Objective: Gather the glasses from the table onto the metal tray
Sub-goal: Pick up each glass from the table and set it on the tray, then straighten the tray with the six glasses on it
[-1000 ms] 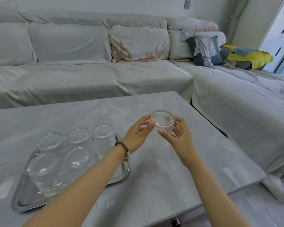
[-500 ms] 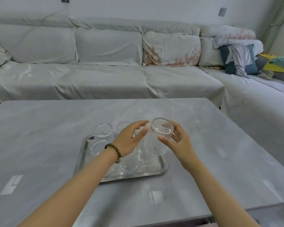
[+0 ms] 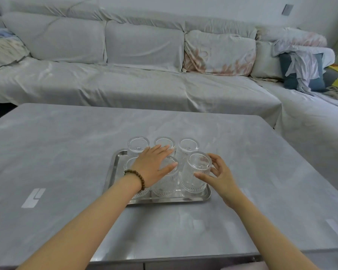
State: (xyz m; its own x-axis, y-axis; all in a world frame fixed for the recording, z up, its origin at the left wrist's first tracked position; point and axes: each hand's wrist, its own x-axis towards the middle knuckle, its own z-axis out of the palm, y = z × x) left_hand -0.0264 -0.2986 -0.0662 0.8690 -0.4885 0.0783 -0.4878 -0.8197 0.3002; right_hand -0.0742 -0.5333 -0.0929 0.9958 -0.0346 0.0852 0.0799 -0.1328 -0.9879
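Glasses, ribbed and upside down, stand in two rows on the metal tray [image 3: 115, 168] at mid-table [image 3: 66, 152]. Your right hand [image 3: 220, 178] curls loosely round the near-right glass [image 3: 196, 173], thumb on its wall, fingers spread; whether it grips or only touches, you cannot tell. Your left hand [image 3: 154, 164] lies flat and open over the near row, holding nothing. No glass shows on the bare table, so the task looks nearly done. The near-left glass is mostly hidden under your wrist.
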